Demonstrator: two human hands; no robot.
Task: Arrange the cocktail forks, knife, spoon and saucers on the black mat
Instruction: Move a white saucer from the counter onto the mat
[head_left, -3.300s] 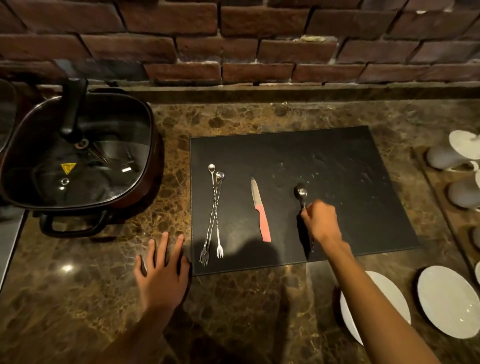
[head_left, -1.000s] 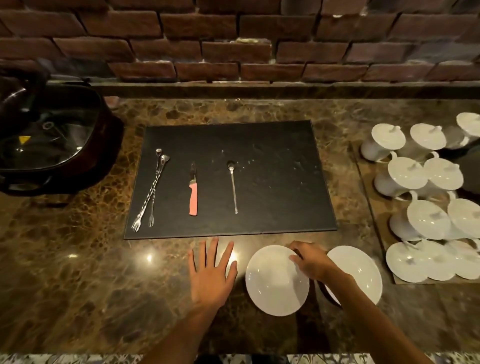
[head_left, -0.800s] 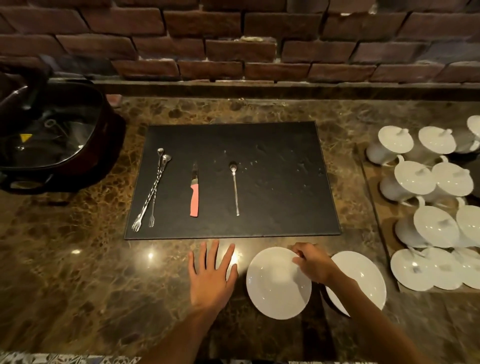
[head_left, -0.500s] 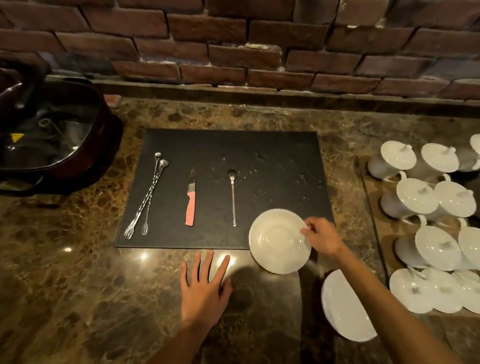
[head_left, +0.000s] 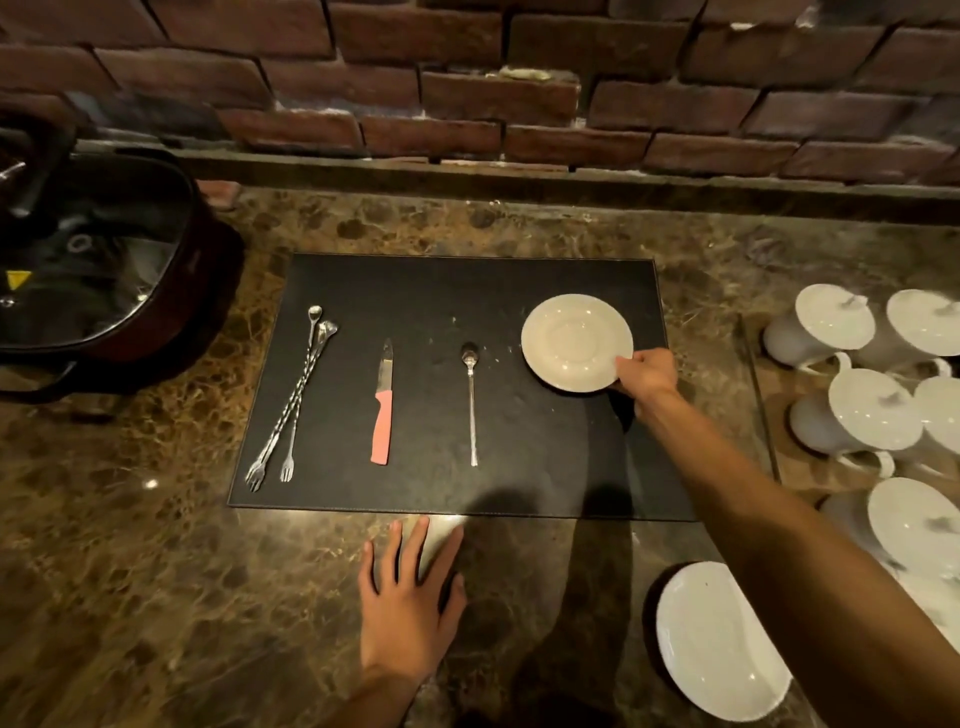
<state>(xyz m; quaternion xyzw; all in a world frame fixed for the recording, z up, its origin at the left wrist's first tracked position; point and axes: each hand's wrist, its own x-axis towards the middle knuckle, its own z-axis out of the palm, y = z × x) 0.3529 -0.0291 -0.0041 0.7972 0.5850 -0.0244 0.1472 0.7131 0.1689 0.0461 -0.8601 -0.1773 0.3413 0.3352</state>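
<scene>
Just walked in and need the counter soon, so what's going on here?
A person is laying a setting on the black mat. Two cocktail forks, a pink-handled knife and a spoon already lie in a row on it. The right hand grips the rim of a white saucer over the mat's far right part; whether it is down yet is unclear. The left hand rests flat on the counter. A second saucer sits off the mat.

You'll find no readable words, brands or numbers anywhere here; the only sign is a small yellow warning triangle (head_left: 18, 279) on the glass lid (head_left: 78, 270) at far left.
</scene>
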